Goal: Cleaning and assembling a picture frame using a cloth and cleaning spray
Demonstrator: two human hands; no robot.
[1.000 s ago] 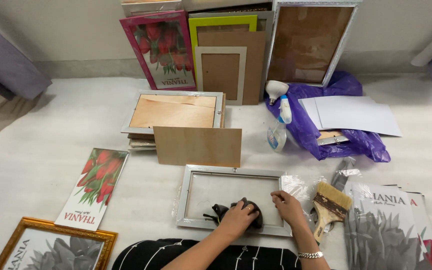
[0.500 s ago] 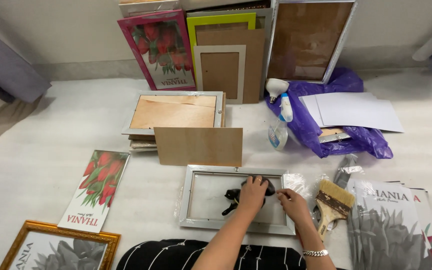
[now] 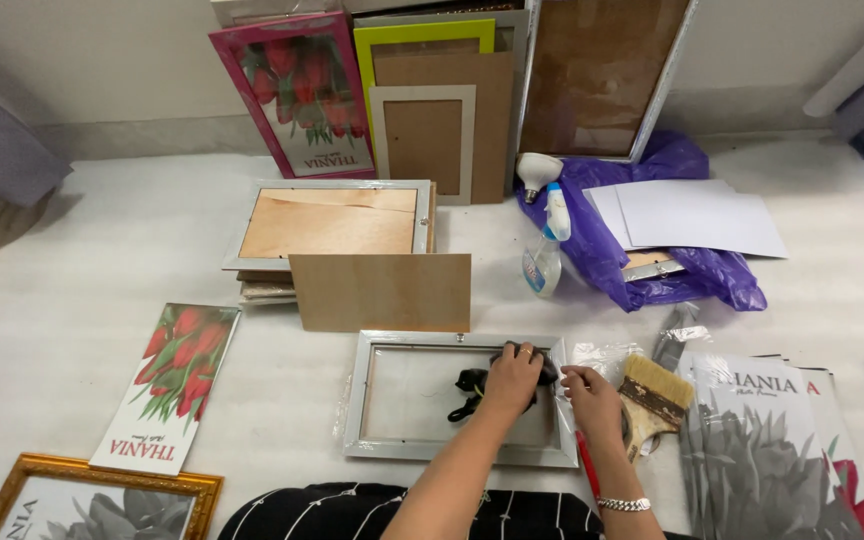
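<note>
Silver frame [image 3: 372,400] wiped with a black cloth [image 3: 482,382].
Left hand [image 3: 512,378] presses closed on the cloth; right hand [image 3: 592,398] grips the frame's right edge.

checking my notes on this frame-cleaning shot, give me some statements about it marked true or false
1. The left hand presses a dark cloth on the silver frame. True.
2. The spray bottle lies inside that frame. False: it stands on the floor above it, beside the purple bag.
3. The brush lies right of the right hand. True.
4. The right hand holds the brush. False: it rests at the frame's right edge.
</note>
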